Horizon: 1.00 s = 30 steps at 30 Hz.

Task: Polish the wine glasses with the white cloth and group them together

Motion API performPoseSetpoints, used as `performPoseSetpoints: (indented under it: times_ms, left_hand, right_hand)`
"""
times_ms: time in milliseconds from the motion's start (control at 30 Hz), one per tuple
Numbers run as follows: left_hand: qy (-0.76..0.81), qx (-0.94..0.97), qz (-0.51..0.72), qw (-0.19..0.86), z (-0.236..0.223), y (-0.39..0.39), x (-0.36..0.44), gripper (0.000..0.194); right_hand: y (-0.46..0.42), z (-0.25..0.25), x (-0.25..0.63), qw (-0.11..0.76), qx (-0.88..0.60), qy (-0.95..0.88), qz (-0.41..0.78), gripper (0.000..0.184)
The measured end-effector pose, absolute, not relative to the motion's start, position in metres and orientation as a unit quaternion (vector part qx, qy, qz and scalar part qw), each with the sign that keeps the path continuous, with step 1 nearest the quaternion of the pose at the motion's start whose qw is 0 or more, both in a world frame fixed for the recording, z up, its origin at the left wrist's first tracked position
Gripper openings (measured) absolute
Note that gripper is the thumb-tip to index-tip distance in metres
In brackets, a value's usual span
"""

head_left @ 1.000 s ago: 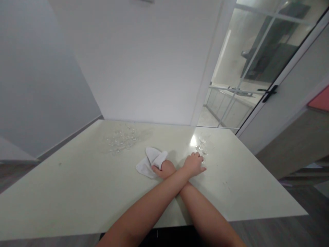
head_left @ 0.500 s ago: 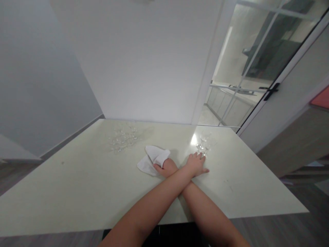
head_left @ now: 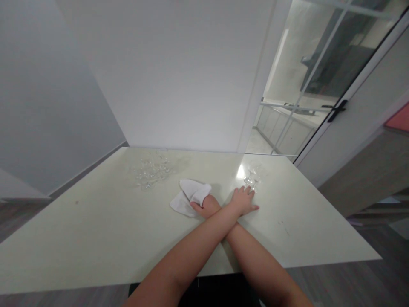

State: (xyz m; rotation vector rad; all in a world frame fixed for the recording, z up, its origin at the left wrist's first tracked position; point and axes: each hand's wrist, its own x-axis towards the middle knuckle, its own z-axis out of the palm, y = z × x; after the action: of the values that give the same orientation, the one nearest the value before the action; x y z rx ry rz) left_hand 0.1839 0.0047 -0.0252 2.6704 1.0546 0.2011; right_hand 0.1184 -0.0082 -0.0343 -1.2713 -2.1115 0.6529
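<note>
My forearms cross over the pale table, the left one on top. Spread on the tabletop to the right is my left hand, its fingers apart and holding nothing. Just beyond its fingertips stand a few clear stemmed glasses; whether the fingers touch the nearest one I cannot tell. On the other side, my right hand is closed on a crumpled white cloth, part of which lies flat on the table. Its wrist is partly hidden beneath the left forearm.
Several clear glasses stand close together toward the back left of the table. A white wall rises behind the table's far edge. To the right is a glazed door with a black handle.
Both hands keep nearly the same pose, still crossed, with the cloth in the right one. Only a slight shift of the whole view shows.
</note>
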Motion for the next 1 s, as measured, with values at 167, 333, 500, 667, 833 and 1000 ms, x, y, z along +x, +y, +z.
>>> performPoseSetpoints:
  times_ms: [167,333,500,667,833,1000]
  left_hand:
    - [0.366,0.922,0.063,0.113,-0.026,0.004,0.184,0.078]
    - [0.363,0.924,0.057,0.104,-0.025,0.004,0.184,0.077]
    - [0.365,0.922,0.052,0.115,-0.023,0.003,0.183,0.078]
    - [0.365,0.922,0.053,0.12,-0.023,0.004,0.183,0.078]
    - [0.361,0.923,0.048,0.121,-0.026,0.005,0.184,0.079]
    - [0.361,0.923,0.063,0.118,-0.025,0.003,0.184,0.079]
  right_hand:
    - [-0.008,-0.036,0.118,0.301,-0.479,-0.795,0.222,0.056]
    - [-0.007,-0.04,0.117,0.287,-0.495,-0.792,0.211,0.054]
    - [-0.008,-0.037,0.118,0.28,-0.496,-0.793,0.217,0.051]
    - [-0.01,-0.03,0.119,0.273,-0.504,-0.786,0.23,0.049]
    - [-0.009,-0.029,0.119,0.283,-0.493,-0.786,0.243,0.048]
    - [-0.008,-0.031,0.12,0.311,-0.485,-0.773,0.267,0.048]
